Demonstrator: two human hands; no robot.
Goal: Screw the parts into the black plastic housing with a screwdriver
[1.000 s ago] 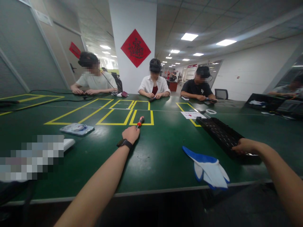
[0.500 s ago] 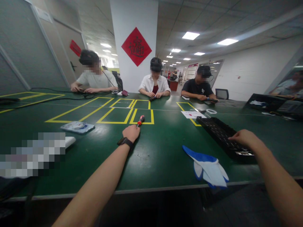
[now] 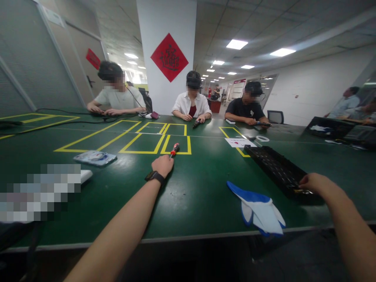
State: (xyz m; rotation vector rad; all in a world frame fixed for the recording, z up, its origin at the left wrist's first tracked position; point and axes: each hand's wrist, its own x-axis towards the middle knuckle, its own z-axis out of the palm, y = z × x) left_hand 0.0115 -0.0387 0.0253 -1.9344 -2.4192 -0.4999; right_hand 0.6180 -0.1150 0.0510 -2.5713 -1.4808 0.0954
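Note:
My left hand (image 3: 162,165) is closed on a screwdriver (image 3: 175,149). Its red-and-black handle points away from me, and the fist covers the tip end of its metal shaft. On the right lies a long black tool case (image 3: 270,166), open, with rows of small pieces in it. Over the near end of this case is my right hand (image 3: 315,183), fingers bent together in a pinch. Whatever they pinch is too small to tell. A blue-and-white work glove (image 3: 258,207) lies on the table between my arms.
The green table (image 3: 188,211) bears yellow tape outlines. To my left are a phone (image 3: 95,157) and a blurred white object (image 3: 85,178). Beyond the case lie a printed paper (image 3: 240,142) and a tape roll (image 3: 262,138). Several people sit across the table.
My right hand has moved right and toward me, from the tray's inner rows to its near end. The left hand and screwdriver have stayed in place.

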